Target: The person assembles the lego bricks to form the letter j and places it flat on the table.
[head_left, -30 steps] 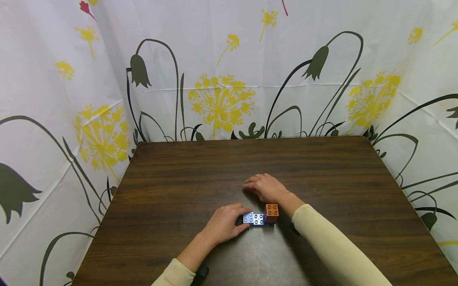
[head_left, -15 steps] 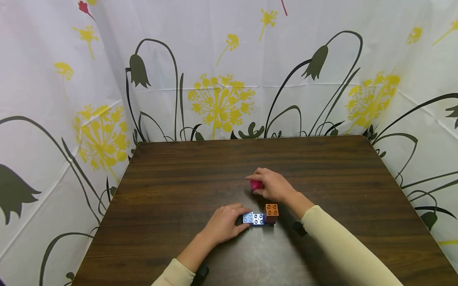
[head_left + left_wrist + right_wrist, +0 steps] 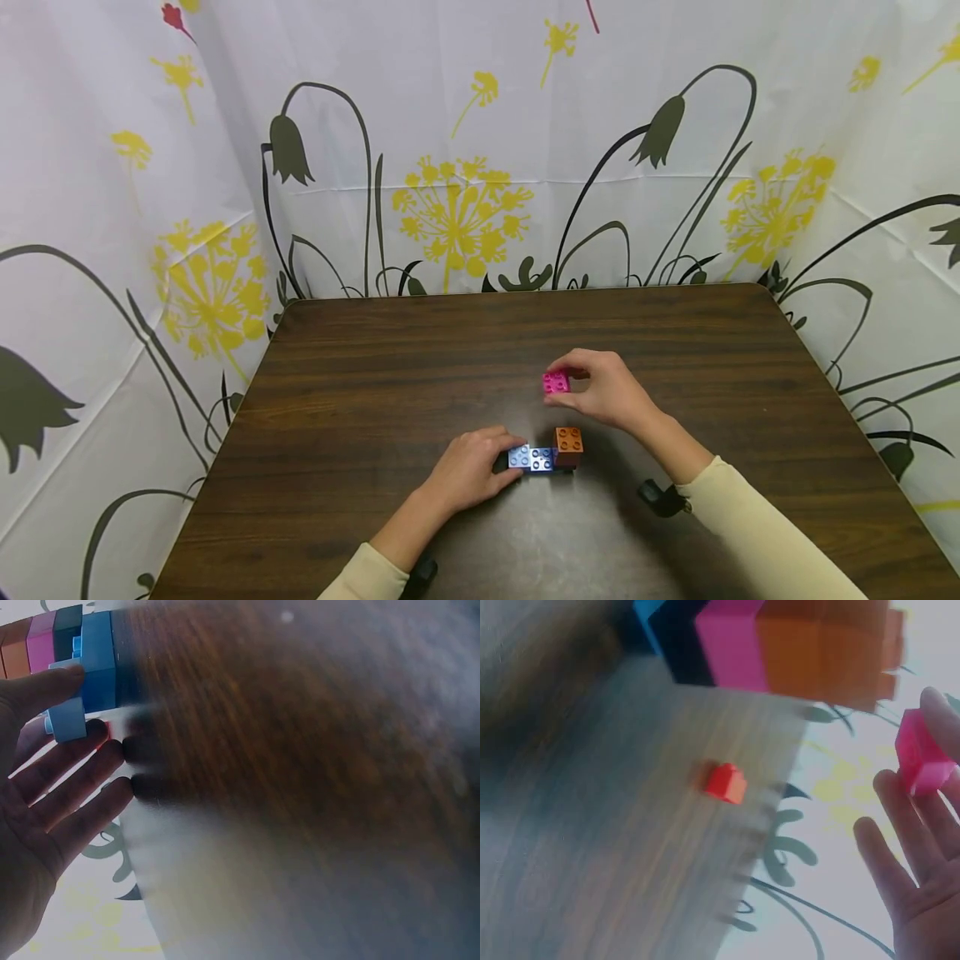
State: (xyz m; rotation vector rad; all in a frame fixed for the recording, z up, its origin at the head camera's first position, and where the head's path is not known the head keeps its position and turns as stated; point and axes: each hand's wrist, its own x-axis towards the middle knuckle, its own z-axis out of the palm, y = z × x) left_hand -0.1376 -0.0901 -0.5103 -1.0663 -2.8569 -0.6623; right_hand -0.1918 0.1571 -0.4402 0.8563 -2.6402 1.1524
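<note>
My left hand rests on the table and pinches a light blue toy brick between thumb and fingers. That brick sits at the left end of a built block, on a blue brick. At the block's right end rises a stack: a dark brick, a pink brick, then orange bricks on top. Beyond the stack, my right hand holds a loose bright pink brick by thumb and fingertips, its studs turned toward the head camera.
A small red brick lies on the dark wood table in the right wrist view; the head view does not show it. A flower-printed curtain hangs round the table's back and sides.
My right hand has come up from low over the table and moved right with the bright pink brick, tilting its studs into view. My left hand and the built block have stayed put.
</note>
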